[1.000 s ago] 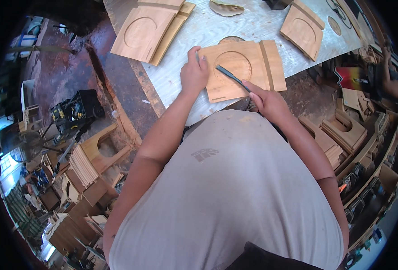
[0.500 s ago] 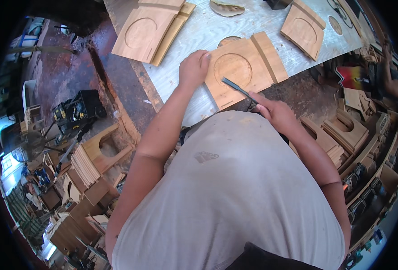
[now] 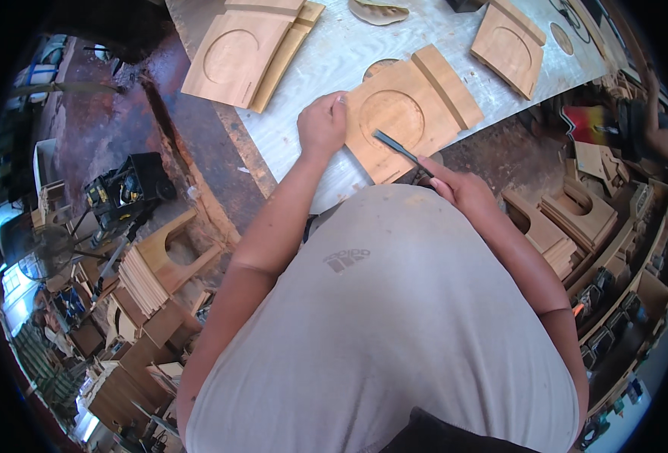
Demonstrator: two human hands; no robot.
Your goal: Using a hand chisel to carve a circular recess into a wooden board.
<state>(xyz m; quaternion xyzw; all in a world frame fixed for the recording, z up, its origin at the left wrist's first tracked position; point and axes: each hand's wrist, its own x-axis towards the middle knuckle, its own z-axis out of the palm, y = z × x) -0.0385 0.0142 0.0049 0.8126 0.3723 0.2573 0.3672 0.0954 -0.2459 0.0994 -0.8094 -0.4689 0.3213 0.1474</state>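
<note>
A wooden board (image 3: 441, 94) with a round shallow recess and a groove across its far right part lies near the front edge of the worktable (image 3: 303, 68). My left hand (image 3: 323, 124) grips the board's left edge, thumb on top and the other fingers hidden at the edge or below. In my right hand (image 3: 458, 187) is a chisel (image 3: 396, 146), its handle mostly covered by my fingers. The chisel's flat metal blade points up and left, its tip over the lower part of the recess. Whether the tip touches the wood I cannot tell.
Similar recessed boards (image 3: 232, 57) are stacked at the table's left, and another (image 3: 509, 49) lies to the right. A curved piece (image 3: 377, 10) rests at the far edge. Cut wooden parts (image 3: 171, 257) stand left below, more (image 3: 579, 215) at right. Another person's arm (image 3: 662, 140) shows far right.
The board has turned very slightly, and my left hand has shifted a little down and left with its edge. The chisel stays in almost the same place over the recess.
</note>
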